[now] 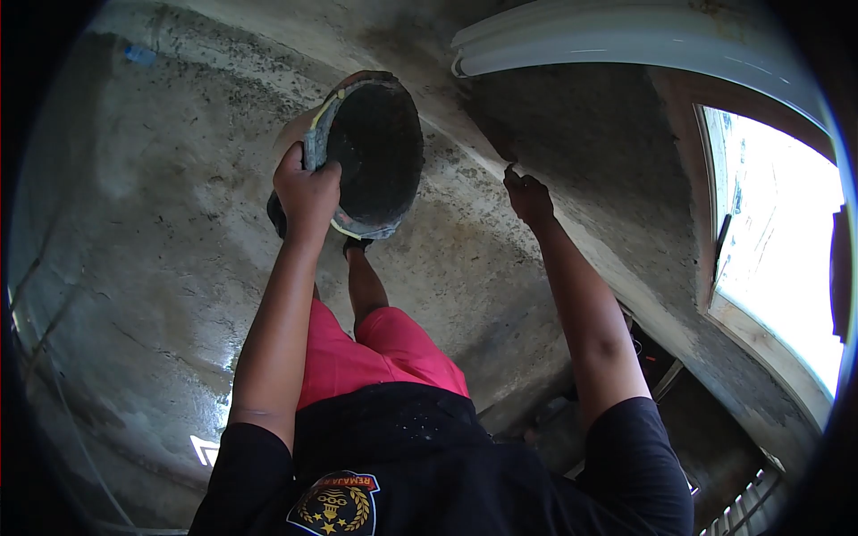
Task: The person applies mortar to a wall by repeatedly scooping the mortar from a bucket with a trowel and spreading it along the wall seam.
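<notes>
A person's bare left hand (307, 192) is clamped on the near left rim of a round black bucket (375, 147) with a grey-crusted lip, tilted so that its mouth faces the viewer, left of centre at the far side of the scene, above a stained grey concrete floor (179, 232). The bare right hand (529, 198), well apart to the right, is curled beside a rough grey wall (617, 161); whether it grips anything cannot be told. As to progress, the wall shows a darker expanse next to a paler, coarser band, possibly a boundary between finished and unfinished surface, though the amounts done and left cannot be measured here. The bucket's shadowed interior shows no distinct heap, so the quantity of any remaining contents is likewise uncertain.
</notes>
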Demonstrator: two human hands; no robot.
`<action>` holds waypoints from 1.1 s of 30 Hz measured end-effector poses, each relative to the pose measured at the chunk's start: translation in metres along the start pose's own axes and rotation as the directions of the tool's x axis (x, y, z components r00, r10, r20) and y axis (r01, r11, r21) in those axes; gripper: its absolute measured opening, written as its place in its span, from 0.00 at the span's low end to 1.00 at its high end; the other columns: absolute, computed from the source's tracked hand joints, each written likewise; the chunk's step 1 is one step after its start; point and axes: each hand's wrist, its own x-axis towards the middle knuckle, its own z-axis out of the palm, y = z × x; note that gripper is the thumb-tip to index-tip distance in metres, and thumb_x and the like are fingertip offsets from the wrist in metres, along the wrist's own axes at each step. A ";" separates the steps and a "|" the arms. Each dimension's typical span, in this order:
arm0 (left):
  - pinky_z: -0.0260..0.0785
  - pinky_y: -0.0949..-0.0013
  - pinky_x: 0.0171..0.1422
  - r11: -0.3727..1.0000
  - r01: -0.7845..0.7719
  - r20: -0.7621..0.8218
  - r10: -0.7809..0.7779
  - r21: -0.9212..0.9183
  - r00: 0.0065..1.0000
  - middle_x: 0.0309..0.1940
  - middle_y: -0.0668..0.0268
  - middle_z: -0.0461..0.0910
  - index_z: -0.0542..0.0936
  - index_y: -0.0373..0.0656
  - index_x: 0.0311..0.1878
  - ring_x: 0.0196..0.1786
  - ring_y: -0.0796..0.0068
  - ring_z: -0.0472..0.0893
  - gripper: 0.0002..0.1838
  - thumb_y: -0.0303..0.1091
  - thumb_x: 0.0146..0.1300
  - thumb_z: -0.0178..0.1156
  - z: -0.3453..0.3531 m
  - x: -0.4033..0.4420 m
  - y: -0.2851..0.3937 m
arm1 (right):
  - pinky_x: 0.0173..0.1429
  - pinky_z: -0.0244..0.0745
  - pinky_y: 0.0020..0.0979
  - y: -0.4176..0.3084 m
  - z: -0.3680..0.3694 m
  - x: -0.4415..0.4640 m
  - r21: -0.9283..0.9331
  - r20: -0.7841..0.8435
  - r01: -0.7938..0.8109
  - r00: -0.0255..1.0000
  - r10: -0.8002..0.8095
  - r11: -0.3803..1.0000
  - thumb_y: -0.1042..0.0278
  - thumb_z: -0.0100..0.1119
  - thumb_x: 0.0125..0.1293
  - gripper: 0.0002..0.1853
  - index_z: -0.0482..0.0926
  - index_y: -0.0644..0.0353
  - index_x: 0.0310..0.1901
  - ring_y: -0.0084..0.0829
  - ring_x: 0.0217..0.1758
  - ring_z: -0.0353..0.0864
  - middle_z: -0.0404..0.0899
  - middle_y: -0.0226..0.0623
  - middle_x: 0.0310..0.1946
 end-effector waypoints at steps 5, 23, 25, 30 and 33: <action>0.72 0.64 0.37 1.000 0.007 -0.001 -0.007 -0.027 1.000 0.23 0.58 0.79 0.77 0.34 0.32 0.25 0.70 0.77 0.07 0.23 0.47 0.59 0.000 0.002 -0.008 | 0.36 0.82 0.48 -0.004 -0.021 -0.018 0.090 -0.060 0.019 0.998 -0.013 0.996 0.56 0.48 0.74 0.20 0.69 0.49 0.64 0.51 0.34 0.84 0.79 0.48 0.33; 0.69 0.66 0.34 0.992 0.031 0.033 -0.028 -0.120 0.999 0.22 0.64 0.76 0.74 0.34 0.30 0.25 0.77 0.72 0.05 0.22 0.49 0.58 -0.002 -0.004 -0.005 | 0.48 0.81 0.49 -0.032 -0.043 0.029 0.132 0.165 -0.098 0.983 0.076 0.986 0.53 0.43 0.75 0.22 0.67 0.47 0.67 0.52 0.46 0.84 0.82 0.53 0.44; 0.69 0.66 0.34 0.992 0.065 0.046 -0.060 -0.113 0.997 0.22 0.63 0.76 0.74 0.34 0.30 0.25 0.76 0.72 0.05 0.22 0.48 0.58 -0.002 -0.004 -0.009 | 0.44 0.82 0.49 -0.015 -0.035 0.021 0.047 0.076 -0.050 0.996 0.046 0.998 0.54 0.45 0.75 0.22 0.67 0.45 0.67 0.53 0.42 0.85 0.82 0.52 0.42; 0.69 0.65 0.35 0.996 0.022 0.034 -0.019 -0.088 0.999 0.22 0.63 0.76 0.74 0.34 0.30 0.24 0.74 0.71 0.05 0.22 0.48 0.58 -0.006 -0.002 -0.004 | 0.46 0.79 0.52 -0.057 -0.076 -0.046 0.319 0.157 -0.389 0.921 0.356 0.864 0.52 0.45 0.75 0.21 0.68 0.43 0.66 0.55 0.44 0.83 0.81 0.52 0.40; 0.69 0.65 0.34 0.997 0.026 0.050 -0.023 -0.068 0.999 0.21 0.62 0.75 0.74 0.34 0.30 0.24 0.74 0.71 0.05 0.22 0.48 0.58 -0.005 -0.002 -0.004 | 0.48 0.79 0.52 -0.064 -0.072 -0.048 0.395 0.216 -0.490 0.872 0.440 0.777 0.51 0.44 0.75 0.19 0.70 0.43 0.63 0.54 0.46 0.83 0.81 0.50 0.42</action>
